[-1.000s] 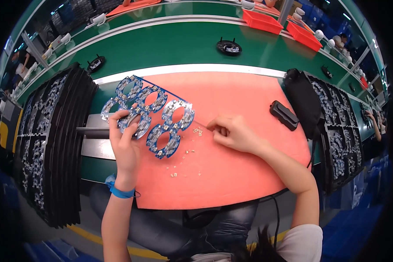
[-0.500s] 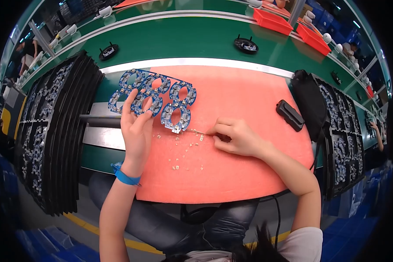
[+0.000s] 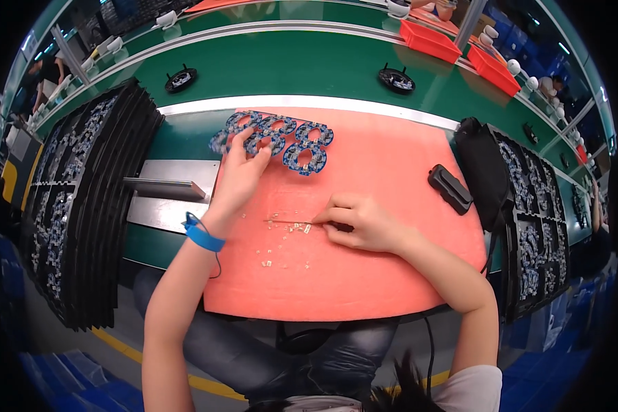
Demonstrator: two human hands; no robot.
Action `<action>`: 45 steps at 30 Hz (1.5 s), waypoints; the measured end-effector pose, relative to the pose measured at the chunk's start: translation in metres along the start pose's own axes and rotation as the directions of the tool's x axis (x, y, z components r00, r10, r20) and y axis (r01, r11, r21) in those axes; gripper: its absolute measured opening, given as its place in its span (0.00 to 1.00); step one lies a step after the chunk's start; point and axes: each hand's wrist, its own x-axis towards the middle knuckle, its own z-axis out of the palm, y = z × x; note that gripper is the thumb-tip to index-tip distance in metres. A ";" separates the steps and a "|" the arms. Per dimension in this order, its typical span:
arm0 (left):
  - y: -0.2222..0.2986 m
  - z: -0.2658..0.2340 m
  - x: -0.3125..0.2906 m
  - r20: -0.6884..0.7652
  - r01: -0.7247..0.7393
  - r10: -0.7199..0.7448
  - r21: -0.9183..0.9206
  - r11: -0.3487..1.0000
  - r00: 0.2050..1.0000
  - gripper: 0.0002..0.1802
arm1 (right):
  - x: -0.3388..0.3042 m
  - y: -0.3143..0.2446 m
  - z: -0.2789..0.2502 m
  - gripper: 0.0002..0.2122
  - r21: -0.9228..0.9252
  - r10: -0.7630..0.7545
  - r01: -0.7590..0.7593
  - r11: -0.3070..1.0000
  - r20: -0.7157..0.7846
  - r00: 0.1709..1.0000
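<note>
Bare hands (image 3: 365,224), blue left wristband (image 3: 204,237), thin dark cord (image 3: 219,264), white sleeve (image 3: 472,388), dark jeans (image 3: 254,358)

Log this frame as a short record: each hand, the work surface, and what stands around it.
Left hand: grips a blue panel of joined ring-shaped circuit boards, raised over the mat's far left
Right hand: pinches a thin stick-like tool, pointing left; exact kind unclear
Mat: salmon-coloured, bearing small pale pieces and a black oblong object
Left side: stacked black trays with boards
Right side: black trays with boards
Beyond: green surface
</note>
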 end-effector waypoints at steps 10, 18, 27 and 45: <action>0.075 -0.010 -0.059 0.249 -0.171 -0.050 0.783 0.597 0.967 0.26 | 0.000 0.004 0.007 0.07 0.039 0.103 -0.100 0.994 -0.104 0.989; 0.039 0.003 -0.185 0.869 -0.869 0.225 0.350 0.350 0.440 0.18 | 0.016 -0.002 0.015 0.06 0.133 0.114 -0.107 0.985 -0.046 0.992; 0.007 -0.012 -0.180 0.858 -0.947 0.400 0.288 0.143 0.322 0.14 | 0.077 0.012 0.039 0.06 -0.045 -0.052 0.050 0.998 -0.032 0.998; 0.002 -0.023 -0.176 0.813 -0.893 0.421 0.247 0.377 0.403 0.17 | 0.029 -0.019 0.018 0.07 -0.153 0.199 -0.210 0.966 -0.089 0.976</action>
